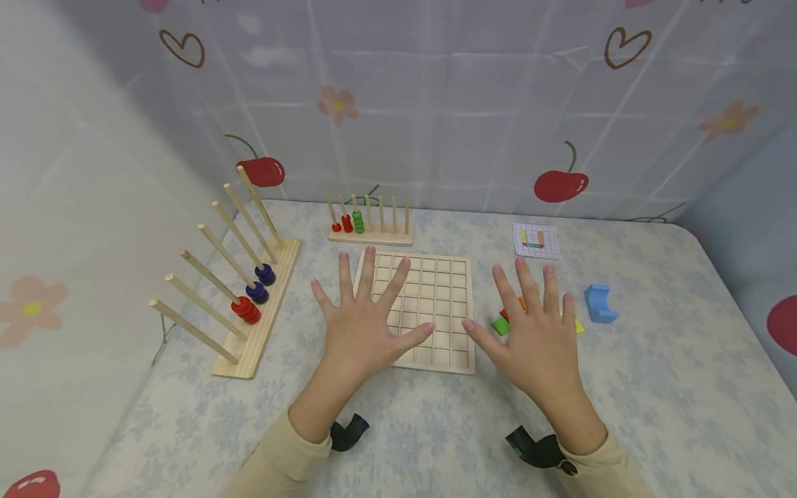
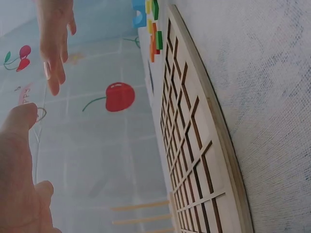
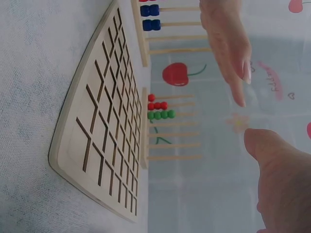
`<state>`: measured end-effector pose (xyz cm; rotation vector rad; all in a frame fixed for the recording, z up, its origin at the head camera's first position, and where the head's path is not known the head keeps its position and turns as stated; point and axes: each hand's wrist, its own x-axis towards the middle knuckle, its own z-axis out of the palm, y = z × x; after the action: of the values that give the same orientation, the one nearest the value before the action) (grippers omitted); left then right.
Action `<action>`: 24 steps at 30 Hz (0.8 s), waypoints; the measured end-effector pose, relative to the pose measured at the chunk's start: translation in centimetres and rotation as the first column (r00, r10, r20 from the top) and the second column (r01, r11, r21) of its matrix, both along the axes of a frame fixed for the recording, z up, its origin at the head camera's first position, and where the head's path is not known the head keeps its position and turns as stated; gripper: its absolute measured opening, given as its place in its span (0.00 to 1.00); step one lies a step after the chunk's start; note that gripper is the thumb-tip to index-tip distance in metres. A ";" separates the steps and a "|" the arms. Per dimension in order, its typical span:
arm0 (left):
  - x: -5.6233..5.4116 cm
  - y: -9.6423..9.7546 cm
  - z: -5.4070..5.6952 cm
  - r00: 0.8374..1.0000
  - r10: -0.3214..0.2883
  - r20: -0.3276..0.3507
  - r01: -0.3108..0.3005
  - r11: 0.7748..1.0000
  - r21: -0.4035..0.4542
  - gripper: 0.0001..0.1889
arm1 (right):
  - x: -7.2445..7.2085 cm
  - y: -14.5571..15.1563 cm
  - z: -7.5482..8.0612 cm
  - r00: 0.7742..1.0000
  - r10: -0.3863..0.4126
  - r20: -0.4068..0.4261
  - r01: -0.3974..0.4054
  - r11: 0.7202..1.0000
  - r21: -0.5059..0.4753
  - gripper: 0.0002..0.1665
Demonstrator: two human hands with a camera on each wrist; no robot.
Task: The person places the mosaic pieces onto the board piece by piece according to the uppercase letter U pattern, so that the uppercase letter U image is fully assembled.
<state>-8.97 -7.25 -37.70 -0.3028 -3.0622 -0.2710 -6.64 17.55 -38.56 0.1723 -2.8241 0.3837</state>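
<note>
My left hand (image 1: 361, 332) is held with fingers spread above the left side of a wooden grid board (image 1: 436, 360), holding nothing. To the right of the board, my right hand (image 1: 538, 339) is likewise spread and holds nothing. It partly hides several coloured blocks, among them a green block (image 1: 501, 326) and a yellow block (image 1: 579, 326). Both wrist views show the hands raised over the table, apart from the board. The board's square compartments that show hold no pieces.
At the left stands a wooden peg rack (image 1: 264, 339) with red and blue rings. A smaller peg rack (image 1: 373, 238) with red and green beads is at the back. A pattern card (image 1: 548, 242) lies back right, and a blue curved block (image 1: 599, 304) sits at the right.
</note>
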 end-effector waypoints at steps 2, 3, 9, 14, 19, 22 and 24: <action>0.0 0.0 -0.1 1.000 -0.001 0.006 0.001 1.000 -0.003 0.53 | 0.0 0.1 0.0 1.000 0.001 -0.002 -0.001 1.000 -0.001 0.56; -0.1 0.0 -0.1 1.000 -0.003 0.006 0.003 1.000 0.000 0.53 | 0.0 0.1 0.0 1.000 0.001 -0.002 -0.001 1.000 -0.002 0.56; -0.1 -0.2 -0.4 1.000 -0.001 0.025 0.001 1.000 -0.005 0.53 | -0.2 0.3 -0.3 1.000 0.021 0.005 -0.021 1.000 -0.021 0.55; -0.1 -0.4 -0.8 1.000 -0.014 0.018 0.013 1.000 0.010 0.53 | -0.5 0.7 -0.5 0.998 0.058 -0.001 -0.058 0.996 -0.068 0.53; -0.4 -1.0 -1.5 0.998 -0.060 0.007 0.060 0.994 0.090 0.52 | -0.9 1.6 -0.7 0.994 0.106 -0.005 -0.105 0.980 -0.171 0.49; -0.7 -1.7 -2.1 0.996 -0.084 0.020 0.080 0.984 0.157 0.52 | -1.0 2.3 -1.0 0.991 0.134 0.004 -0.129 0.961 -0.244 0.47; -0.9 -2.2 -2.6 0.995 -0.093 0.035 0.084 0.975 0.206 0.52 | -1.0 2.9 -1.3 0.988 0.153 -0.003 -0.148 0.947 -0.284 0.45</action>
<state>-9.89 -9.41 -40.33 -0.4271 -3.0328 -0.5996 -7.67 20.48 -39.82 0.3248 -2.7421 0.8215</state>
